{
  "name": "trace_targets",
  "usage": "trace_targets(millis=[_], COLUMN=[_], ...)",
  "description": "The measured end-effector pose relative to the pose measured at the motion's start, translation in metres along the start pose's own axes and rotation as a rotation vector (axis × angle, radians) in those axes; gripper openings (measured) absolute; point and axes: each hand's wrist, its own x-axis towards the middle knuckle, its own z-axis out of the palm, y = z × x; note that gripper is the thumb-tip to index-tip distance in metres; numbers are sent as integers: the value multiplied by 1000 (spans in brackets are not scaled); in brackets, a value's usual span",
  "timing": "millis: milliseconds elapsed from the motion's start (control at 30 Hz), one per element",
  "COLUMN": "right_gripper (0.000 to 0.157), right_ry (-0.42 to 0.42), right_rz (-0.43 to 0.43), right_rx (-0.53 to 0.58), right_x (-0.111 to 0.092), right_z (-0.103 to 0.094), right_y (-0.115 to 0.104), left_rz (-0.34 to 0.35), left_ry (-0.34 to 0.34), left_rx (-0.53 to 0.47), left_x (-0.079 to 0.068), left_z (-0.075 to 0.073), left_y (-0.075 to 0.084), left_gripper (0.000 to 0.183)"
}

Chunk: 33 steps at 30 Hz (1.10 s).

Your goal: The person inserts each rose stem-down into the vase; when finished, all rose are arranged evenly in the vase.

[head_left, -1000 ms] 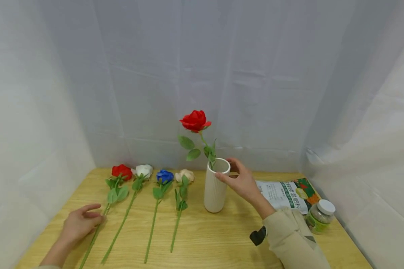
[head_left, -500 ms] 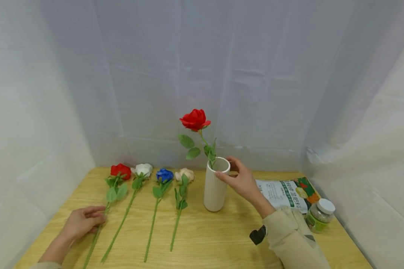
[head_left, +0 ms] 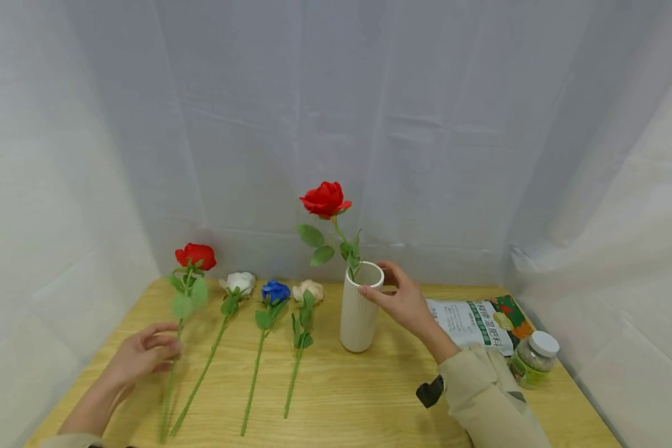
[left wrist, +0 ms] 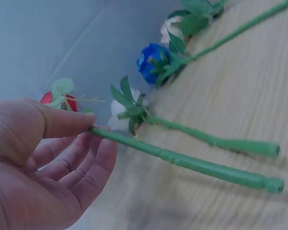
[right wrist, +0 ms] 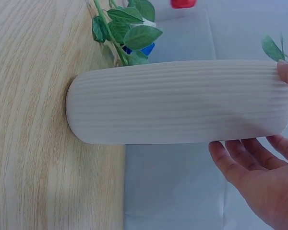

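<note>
While the right hand holds the top of a tall white vase, the left hand pinches the green stem of a red rose. Its thumb and fingers are together on that stem. The red flower is up off the table, at the far left, with its leaves just below it. The stem comes down toward the near side, and I cannot tell if its end touches the wood.

The right hand has its thumb on the near side of the rim and its fingers round the right side. The vase stands up straight on the table, a bit right of the middle. It has thin lines all down its side. Another red rose is in it and leans to the left, with its flower high over the rim.

Between the left hand and the vase, three more roses lie in a row: a white rose, a blue rose and a cream rose. Their flowers are far and their stems point near.

On the right lie a shiny bag and, just nearer, a jar with a white lid.
</note>
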Motion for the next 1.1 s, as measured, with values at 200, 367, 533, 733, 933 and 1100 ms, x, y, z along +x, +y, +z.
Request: trace_targets(millis=[200,367,533,733,933,1100], right_gripper=[71,71,70,69,68,68], right_ry=[0,1,-7,-5,-1,0], right_rz=[1,-1,5,15,-6,-9], right_rx=[-2,-14,-13,-7,-15,-13], right_x=[0,0,0,1,1,1], right_z=[0,0,0,0,0,0], right_y=[0,0,0,0,1,2], left_rz=[45,73,132,250,315,313], left_ry=[13,47,71,100,153,188], left_rx=[-81,-178,-316,-458,-518,-527], left_x=[-3,-6,-8,-5,-2,2], left_z=[7,16,24,38,56,73], left_y=[21,35,45,61,77,95], left_gripper=[44,43,41,38,39,38])
